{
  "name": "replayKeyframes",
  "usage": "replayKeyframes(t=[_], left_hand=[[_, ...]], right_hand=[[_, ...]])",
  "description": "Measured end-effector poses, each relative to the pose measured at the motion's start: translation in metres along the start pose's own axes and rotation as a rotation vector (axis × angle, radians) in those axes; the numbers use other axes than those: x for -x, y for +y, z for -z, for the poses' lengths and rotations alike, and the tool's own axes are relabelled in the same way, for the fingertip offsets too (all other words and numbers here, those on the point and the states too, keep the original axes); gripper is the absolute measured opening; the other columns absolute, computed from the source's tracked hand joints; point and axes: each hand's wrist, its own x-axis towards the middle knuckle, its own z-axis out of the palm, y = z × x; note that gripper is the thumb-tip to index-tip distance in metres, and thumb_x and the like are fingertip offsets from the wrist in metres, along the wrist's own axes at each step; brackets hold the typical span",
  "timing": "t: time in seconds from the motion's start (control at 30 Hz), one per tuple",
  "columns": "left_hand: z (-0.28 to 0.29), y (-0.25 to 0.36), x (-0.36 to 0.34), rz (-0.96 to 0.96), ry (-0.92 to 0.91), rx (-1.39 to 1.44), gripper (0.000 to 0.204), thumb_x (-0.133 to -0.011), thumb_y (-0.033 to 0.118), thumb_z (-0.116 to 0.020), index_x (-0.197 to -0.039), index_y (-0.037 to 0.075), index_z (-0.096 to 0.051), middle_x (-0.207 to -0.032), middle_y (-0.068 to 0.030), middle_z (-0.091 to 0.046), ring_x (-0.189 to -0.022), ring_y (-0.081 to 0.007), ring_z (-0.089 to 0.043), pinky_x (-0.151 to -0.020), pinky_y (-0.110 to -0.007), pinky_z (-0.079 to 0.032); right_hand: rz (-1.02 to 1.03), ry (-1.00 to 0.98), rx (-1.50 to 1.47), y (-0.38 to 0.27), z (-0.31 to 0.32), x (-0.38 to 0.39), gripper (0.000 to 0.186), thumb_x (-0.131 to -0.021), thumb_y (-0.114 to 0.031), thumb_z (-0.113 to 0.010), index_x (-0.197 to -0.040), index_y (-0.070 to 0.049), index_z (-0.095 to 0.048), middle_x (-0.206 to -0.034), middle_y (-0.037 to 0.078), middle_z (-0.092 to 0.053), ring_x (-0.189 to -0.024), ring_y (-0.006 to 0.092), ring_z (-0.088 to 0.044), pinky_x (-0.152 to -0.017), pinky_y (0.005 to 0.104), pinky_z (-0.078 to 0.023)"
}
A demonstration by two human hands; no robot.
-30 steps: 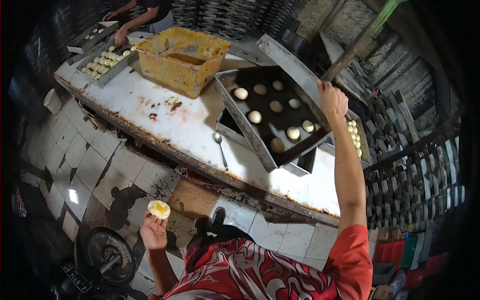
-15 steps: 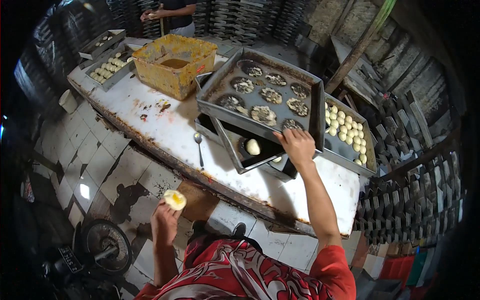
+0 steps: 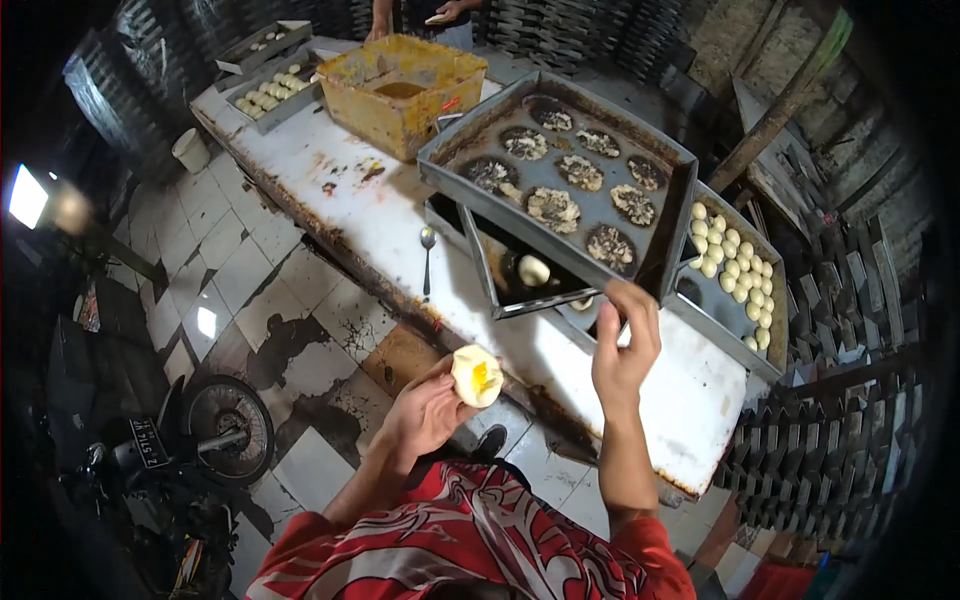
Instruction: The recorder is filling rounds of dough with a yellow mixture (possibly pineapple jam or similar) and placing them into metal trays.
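Note:
My left hand (image 3: 422, 414) holds a cupped piece of pale dough (image 3: 463, 382) in front of the table's near edge. A yellow filling (image 3: 485, 376) sits in the dough's hollow. My right hand (image 3: 628, 345) is raised by the near corner of a metal tray (image 3: 520, 212), its thumb and fingers apart and nothing visible between them. Whether its fingertips still touch the tray corner, I cannot tell. The tray bears several dark round patches with crumbly pale residue. It rests tilted across another tray (image 3: 487, 262), in which a pale dough ball (image 3: 533, 270) lies.
A spoon (image 3: 427, 262) lies on the white table (image 3: 385, 225). Behind it stands a yellow stained tub (image 3: 375, 125). Trays of dough balls stand right (image 3: 735, 340) and far left (image 3: 270, 122). Another person (image 3: 447, 18) is beyond the table; a motorbike (image 3: 225, 430) stands lower left.
My left hand has brought the filled dough up and to the right, nearer the table. My right hand has let go of the tray's rim and drawn back a little. The view has shifted.

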Motion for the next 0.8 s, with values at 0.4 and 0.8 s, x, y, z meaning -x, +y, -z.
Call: replayKeyframes(t=[0.4, 0.8], left_hand=[[0.046, 0.021, -0.005, 0.684, -0.374, 0.186, 0.048, -0.09, 0.026, -0.05, -0.127, -0.003, -0.041, -0.113, -0.02, -0.056, -0.096, -0.0271, -0.06, -0.078, -0.033, -0.052], [0.028, -0.017, -0.007, 0.64, -0.22, 0.356, 0.036, -0.096, 0.022, -0.04, -0.124, 0.001, -0.044, -0.115, -0.0119, -0.055, -0.098, -0.0229, -0.059, -0.091, -0.036, -0.046]], right_hand=[[-0.864, -0.927, -0.5, -0.07, -0.014, 0.03, 0.02, -0.088, -0.018, -0.063, -0.098, -0.001, -0.062, -0.081, 0.003, -0.061, -0.069, 0.0082, -0.054, -0.064, 0.0231, -0.046], [0.04, -0.421, 0.322, -0.111, 0.013, 0.117, 0.032, -0.071, -0.009, -0.072, -0.101, -0.005, -0.062, -0.1, 0.009, -0.058, -0.089, 0.0257, -0.054, -0.074, 0.0351, -0.046]])
